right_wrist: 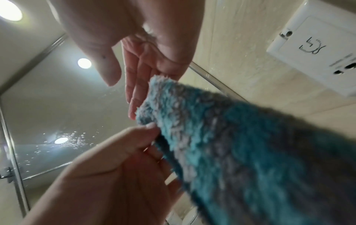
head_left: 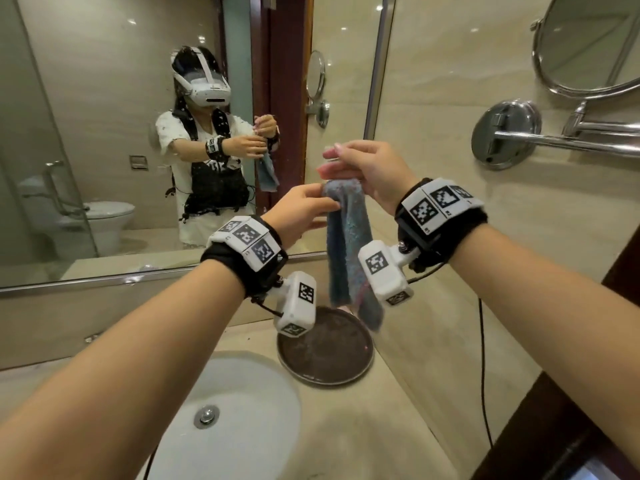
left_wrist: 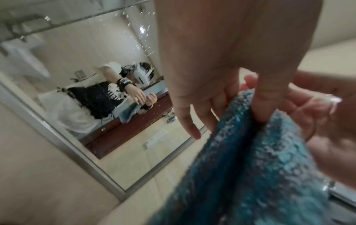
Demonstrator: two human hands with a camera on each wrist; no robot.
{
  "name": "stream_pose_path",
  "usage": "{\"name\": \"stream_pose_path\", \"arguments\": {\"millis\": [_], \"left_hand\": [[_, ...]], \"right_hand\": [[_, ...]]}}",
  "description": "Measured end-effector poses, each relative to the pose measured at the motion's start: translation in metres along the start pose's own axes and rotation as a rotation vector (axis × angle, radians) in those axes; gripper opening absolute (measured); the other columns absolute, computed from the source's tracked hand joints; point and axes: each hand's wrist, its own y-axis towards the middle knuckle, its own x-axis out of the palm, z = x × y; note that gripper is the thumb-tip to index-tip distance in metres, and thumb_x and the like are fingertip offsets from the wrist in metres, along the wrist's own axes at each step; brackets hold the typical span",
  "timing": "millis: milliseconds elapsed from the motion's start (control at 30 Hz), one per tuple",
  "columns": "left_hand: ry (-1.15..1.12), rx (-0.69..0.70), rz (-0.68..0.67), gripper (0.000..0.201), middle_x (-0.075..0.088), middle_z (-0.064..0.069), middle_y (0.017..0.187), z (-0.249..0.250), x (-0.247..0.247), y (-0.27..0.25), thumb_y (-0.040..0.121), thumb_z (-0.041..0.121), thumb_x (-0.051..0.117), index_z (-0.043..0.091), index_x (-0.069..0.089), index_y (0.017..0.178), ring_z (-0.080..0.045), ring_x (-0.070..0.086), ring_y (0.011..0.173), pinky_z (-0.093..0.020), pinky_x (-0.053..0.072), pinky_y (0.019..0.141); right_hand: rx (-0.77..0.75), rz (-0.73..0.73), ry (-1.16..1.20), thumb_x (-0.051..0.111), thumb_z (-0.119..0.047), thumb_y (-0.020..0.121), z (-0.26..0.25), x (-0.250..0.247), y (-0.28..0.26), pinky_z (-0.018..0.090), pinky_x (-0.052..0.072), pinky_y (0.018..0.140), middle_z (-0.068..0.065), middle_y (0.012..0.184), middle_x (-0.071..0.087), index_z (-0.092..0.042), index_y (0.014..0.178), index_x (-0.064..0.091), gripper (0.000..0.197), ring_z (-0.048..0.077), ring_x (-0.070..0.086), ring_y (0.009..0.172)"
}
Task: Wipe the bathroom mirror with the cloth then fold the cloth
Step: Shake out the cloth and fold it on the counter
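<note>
The cloth is held at centre frame, above the tray, its long axis vertical, free end down. It is judged soft, light and limp; the top corners are the best hold. The left hand pinches the top edge; the right hand also pinches it, fingers part-extended.

cloth lower end blurred, off-frame at both wrists | tray far rim behind cloth | round mirror cropped top-right
</note>
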Motion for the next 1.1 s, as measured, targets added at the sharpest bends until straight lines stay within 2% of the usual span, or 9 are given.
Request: {"name": "stream_pose_path", "arguments": {"millis": [100, 233, 433, 500, 667, 833, 967, 1033, 1100], "left_hand": [[0.074, 0.029, 0.096, 0.016, 0.062, -0.008, 0.088, 0.0, 0.007, -0.002, 0.085, -0.003, 0.054, 0.006, 0.063, 0.095, -0.018, 0.059, 0.08, -0.025, 0.047, 0.071], [0.125, 0.057, 0.179, 0.018, 0.059, -0.006, 0.078, -0.002, 0.006, -0.003, 0.081, -0.004, 0.06, 0.013, 0.062, 0.076, -0.019, 0.055, 0.081, -0.028, 0.043, 0.075], [0.24, 0.053, 0.198, 0.015, 0.058, -0.005, 0.074, -0.001, 0.001, -0.014, 0.081, -0.002, 0.063, 0.013, 0.061, 0.076, -0.011, 0.053, 0.069, -0.021, 0.044, 0.068], [0.322, 0.018, 0.141, 0.014, 0.058, -0.004, 0.074, -0.005, -0.003, -0.017, 0.079, 0.002, 0.067, 0.013, 0.06, 0.076, -0.008, 0.054, 0.067, -0.018, 0.044, 0.067], [0.384, -0.219, -0.096, 0.014, 0.061, -0.005, 0.081, -0.029, -0.003, -0.024, 0.074, 0.013, 0.074, 0.014, 0.061, 0.078, -0.02, 0.057, 0.082, -0.032, 0.045, 0.079], [0.426, -0.252, -0.075, 0.008, 0.061, -0.006, 0.081, -0.051, -0.009, -0.03, 0.079, 0.014, 0.071, 0.014, 0.064, 0.077, -0.018, 0.056, 0.081, -0.027, 0.044, 0.075], [0.765, -0.304, -0.195, 0.018, 0.061, -0.006, 0.086, -0.078, -0.009, -0.032, 0.079, 0.014, 0.072, 0.016, 0.065, 0.095, -0.019, 0.055, 0.081, -0.029, 0.046, 0.074], [0.757, -0.349, -0.251, 0.028, 0.062, -0.006, 0.093, -0.091, -0.006, -0.032, 0.08, 0.013, 0.07, 0.018, 0.064, 0.107, -0.019, 0.057, 0.084, -0.03, 0.049, 0.079], [0.695, -0.357, -0.281, 0.023, 0.063, -0.006, 0.095, -0.1, -0.001, -0.033, 0.082, 0.012, 0.068, 0.019, 0.065, 0.103, -0.018, 0.057, 0.086, -0.032, 0.049, 0.083]], "right_hand": [[0.03, -0.025, -0.076, 0.057, -0.02, 0.092, 0.002, -0.013, -0.006, 0.03, 0.056, 0.084, 0.006, 0.109, 0.063, -0.012, 0.118, 0.06, 0.027, 0.018, 0.065, 0.098], [0.224, -0.072, -0.176, 0.062, -0.023, 0.088, 0.007, -0.022, -0.016, 0.024, 0.05, 0.074, -0.002, 0.096, 0.058, -0.013, 0.127, 0.052, 0.041, 0.012, 0.059, 0.084], [0.392, -0.31, -0.481, 0.063, -0.015, 0.086, 0.025, -0.024, -0.029, 0.028, 0.047, 0.075, 0.003, 0.086, 0.061, -0.017, 0.084, 0.063, 0.004, 0.019, 0.056, 0.088], [0.448, -0.328, -0.541, 0.06, -0.011, 0.089, 0.033, -0.024, -0.03, 0.031, 0.048, 0.076, 0.005, 0.084, 0.06, -0.018, 0.075, 0.06, 0.015, 0.021, 0.056, 0.087], [0.421, -0.236, -0.807, 0.052, -0.005, 0.09, 0.054, -0.021, -0.033, 0.028, 0.05, 0.065, 0.006, 0.078, 0.056, -0.016, 0.076, 0.059, 0.019, 0.018, 0.054, 0.074], [0.41, -0.215, -0.776, 0.059, -0.016, 0.091, 0.07, -0.027, -0.043, 0.015, 0.041, 0.043, 0.0, 0.066, 0.053, -0.014, 0.081, 0.059, 0.01, 0.009, 0.049, 0.055], [0.368, -0.303, -0.918, 0.061, -0.026, 0.089, 0.101, -0.033, -0.054, 0.024, 0.035, 0.055, -0.005, 0.061, 0.049, -0.021, 0.061, 0.051, 0.031, 0.012, 0.048, 0.064], [0.337, -0.285, -0.933, 0.061, -0.026, 0.089, 0.117, -0.033, -0.057, 0.022, 0.033, 0.055, -0.003, 0.063, 0.05, -0.018, 0.063, 0.052, 0.028, 0.016, 0.048, 0.07], [0.324, -0.269, -0.907, 0.062, -0.024, 0.089, 0.129, -0.033, -0.06, 0.017, 0.032, 0.054, 0.001, 0.068, 0.052, -0.015, 0.07, 0.056, 0.022, 0.017, 0.049, 0.074]]}}
